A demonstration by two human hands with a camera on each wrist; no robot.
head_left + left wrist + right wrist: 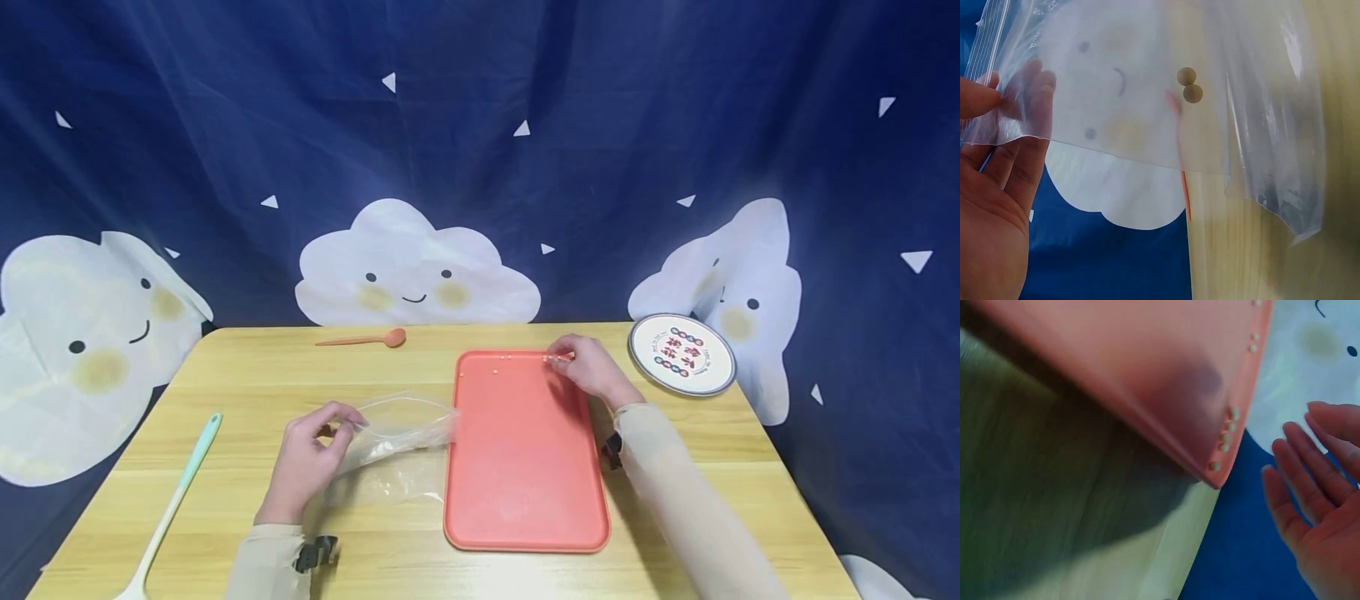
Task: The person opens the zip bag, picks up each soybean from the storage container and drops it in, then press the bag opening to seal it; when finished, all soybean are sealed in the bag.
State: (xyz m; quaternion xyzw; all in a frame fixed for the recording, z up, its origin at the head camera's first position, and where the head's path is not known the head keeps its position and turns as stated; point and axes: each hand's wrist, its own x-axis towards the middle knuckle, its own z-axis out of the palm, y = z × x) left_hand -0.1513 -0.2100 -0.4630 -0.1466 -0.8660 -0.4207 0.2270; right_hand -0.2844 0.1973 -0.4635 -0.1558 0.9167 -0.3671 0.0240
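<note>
My left hand (315,454) pinches the zip edge of a clear plastic zip bag (1141,112) between thumb and fingers. Two small brown balls (1190,85) show through the plastic. The bag extends over the table to the left edge of a coral-red tray (525,450). At the tray's far right corner, my right hand (592,367) hovers by the rim. In the right wrist view its fingers (1310,481) are loosely extended, with nothing seen between them. Several small pale beads (1224,447) lie along the tray's far rim, near that hand.
An orange spoon (393,337) lies at the table's back edge. A pale green long-handled utensil (180,492) is at the left, its head cut off by the frame. A round white plate with printed characters (682,354) sits at the back right. A dark blue cloud-patterned curtain (465,158) hangs behind.
</note>
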